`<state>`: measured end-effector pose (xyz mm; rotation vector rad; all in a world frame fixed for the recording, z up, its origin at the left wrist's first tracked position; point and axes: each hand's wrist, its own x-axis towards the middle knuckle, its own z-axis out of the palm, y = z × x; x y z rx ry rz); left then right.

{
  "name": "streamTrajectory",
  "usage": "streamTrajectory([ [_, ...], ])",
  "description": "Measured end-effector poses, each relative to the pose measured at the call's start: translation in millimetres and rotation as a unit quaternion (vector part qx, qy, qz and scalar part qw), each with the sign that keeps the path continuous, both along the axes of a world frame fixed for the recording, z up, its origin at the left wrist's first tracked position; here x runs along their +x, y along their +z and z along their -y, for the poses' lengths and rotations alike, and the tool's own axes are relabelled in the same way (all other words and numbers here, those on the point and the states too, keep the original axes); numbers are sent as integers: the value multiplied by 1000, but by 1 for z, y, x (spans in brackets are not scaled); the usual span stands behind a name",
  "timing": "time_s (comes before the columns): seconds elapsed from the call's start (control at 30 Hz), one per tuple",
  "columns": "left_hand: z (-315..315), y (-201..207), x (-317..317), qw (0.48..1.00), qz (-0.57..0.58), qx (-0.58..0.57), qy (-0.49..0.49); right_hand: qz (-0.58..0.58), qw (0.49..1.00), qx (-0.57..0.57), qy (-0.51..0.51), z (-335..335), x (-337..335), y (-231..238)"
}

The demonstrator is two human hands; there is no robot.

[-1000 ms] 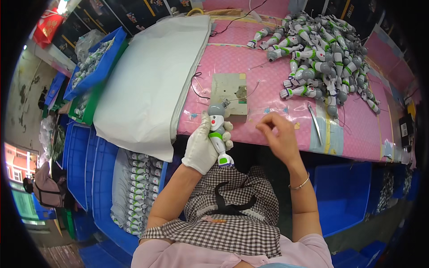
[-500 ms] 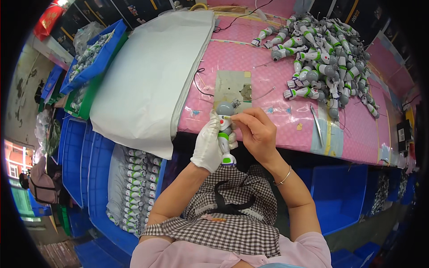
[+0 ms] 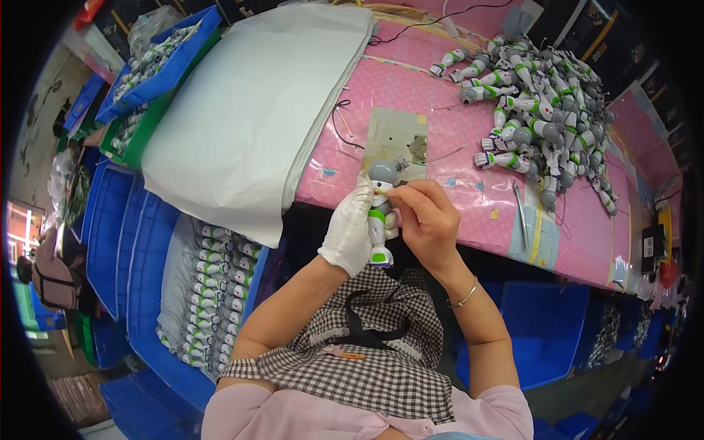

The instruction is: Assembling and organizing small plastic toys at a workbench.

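My left hand [image 3: 349,233], in a white glove, is closed around a toy arm [image 3: 378,224] just off the table's front edge. The arm is white with green bands, a grey ball shoulder at the top and a fist-like end hanging down. A thin wire sticks out beyond the shoulder. My bare right hand [image 3: 431,220] is pinched with its fingertips against the white upper part, beside small coloured dots. A tiny yellowish tip shows at those fingers; what it belongs to is too small to make out.
A big pile of similar toy arms [image 3: 551,117] covers the table's right side. Metal tweezers [image 3: 521,218] lie near the front edge, and a metal plate [image 3: 381,136] lies ahead. White sheets [image 3: 242,95] cover the left. A blue bin [image 3: 150,308] beside me holds rows of arms.
The view has shifted slightly. My right fingertips stay at the toy arm's upper part, now at a red dot. My left grip has not visibly changed.
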<state>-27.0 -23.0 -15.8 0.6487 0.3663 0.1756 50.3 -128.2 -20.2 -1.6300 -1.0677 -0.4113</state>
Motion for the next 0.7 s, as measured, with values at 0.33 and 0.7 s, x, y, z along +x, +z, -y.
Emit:
streamTrajectory([
  [0.33,-84,10,-86,993,-68,0,99,-175,982,36,-60,27,28,-10],
  [0.7,-374,-147,-311,790,-473,-28,389,121,926,-232,-273,31,86,-51],
])
